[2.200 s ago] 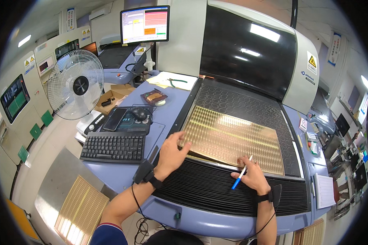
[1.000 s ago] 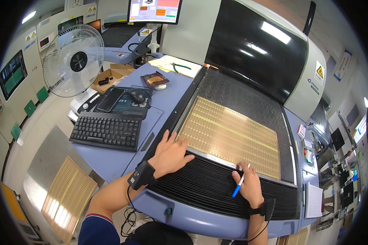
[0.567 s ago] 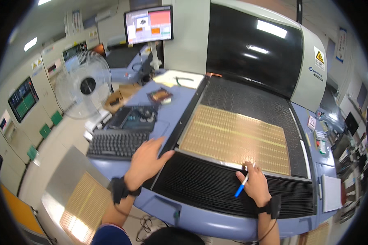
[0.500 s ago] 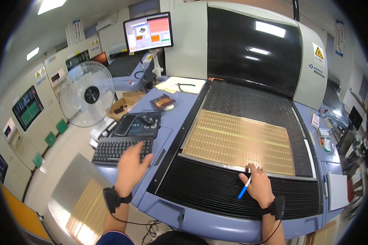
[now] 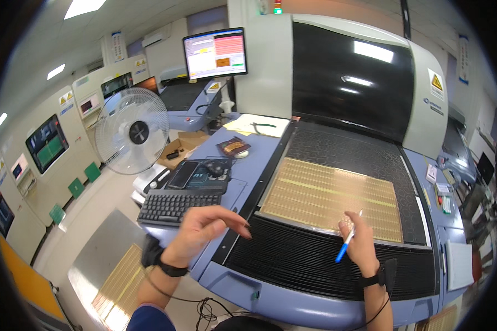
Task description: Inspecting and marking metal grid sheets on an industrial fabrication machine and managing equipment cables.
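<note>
In my right hand [image 5: 360, 243] is a white marker pen [image 5: 343, 251] with a blue end, held between thumb and fingers with the blue end pointing down. That hand is over the near edge of a gold-coloured circuit board panel [image 5: 315, 190] with rows of small patterns; whether it touches the panel I cannot tell. My left hand [image 5: 204, 229] holds nothing, its fingers stretched to the right. It hovers between the black keyboard [image 5: 171, 208] and the black ribbed strip [image 5: 292, 256] at the machine's front.
Behind the panel stands a large machine with a dark glossy cover [image 5: 350, 83]. A monitor [image 5: 215, 53], a fan [image 5: 138, 132], a phone [image 5: 183, 175] and pliers [image 5: 262, 126] are on the left side. Another panel [image 5: 119, 281] lies on a metal surface at lower left.
My left hand has moved right, off the keyboard towards the ribbed strip. My right hand has shifted slightly, still with the marker pen. The monitor picture differs, and the view has shifted.
</note>
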The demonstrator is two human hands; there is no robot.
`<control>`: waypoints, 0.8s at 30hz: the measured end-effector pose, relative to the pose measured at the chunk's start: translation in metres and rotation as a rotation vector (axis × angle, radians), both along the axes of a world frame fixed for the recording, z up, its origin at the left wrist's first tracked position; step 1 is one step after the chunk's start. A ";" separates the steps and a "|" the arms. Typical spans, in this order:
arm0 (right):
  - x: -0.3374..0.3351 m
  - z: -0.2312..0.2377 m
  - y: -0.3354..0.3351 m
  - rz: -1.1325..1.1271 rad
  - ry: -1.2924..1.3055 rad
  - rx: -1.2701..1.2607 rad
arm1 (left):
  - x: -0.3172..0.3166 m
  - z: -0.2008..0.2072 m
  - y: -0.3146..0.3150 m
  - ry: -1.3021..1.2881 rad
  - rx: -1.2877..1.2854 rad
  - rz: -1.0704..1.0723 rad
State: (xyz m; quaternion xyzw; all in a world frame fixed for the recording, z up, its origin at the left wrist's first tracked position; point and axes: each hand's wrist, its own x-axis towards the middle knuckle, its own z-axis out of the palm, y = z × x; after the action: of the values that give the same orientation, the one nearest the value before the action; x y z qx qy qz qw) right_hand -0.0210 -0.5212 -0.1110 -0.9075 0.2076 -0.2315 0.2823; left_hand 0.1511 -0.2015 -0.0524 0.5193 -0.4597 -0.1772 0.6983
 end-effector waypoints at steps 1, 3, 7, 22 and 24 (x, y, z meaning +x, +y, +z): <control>0.009 0.011 0.007 0.013 -0.108 -0.010 | -0.018 0.019 -0.011 0.096 -0.138 -0.322; 0.025 0.008 0.004 0.044 -0.393 -0.112 | -0.051 0.045 -0.036 0.197 -0.327 -0.856; 0.034 -0.018 0.005 -0.065 -0.531 -0.129 | -0.098 0.075 -0.079 0.142 -0.606 -1.335; 0.019 -0.031 0.007 -0.083 -0.426 0.008 | -0.090 0.058 -0.087 0.238 -0.517 -1.397; 0.019 -0.030 0.008 -0.090 -0.374 0.035 | -0.089 0.058 -0.086 0.274 -0.517 -1.352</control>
State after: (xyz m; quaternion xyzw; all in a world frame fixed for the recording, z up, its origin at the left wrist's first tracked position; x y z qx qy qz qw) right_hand -0.0018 -0.5134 -0.1407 -0.8333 0.1961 -0.4050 0.3212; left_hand 0.0621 -0.2874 0.0058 -0.0857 -0.6153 -0.5182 0.5878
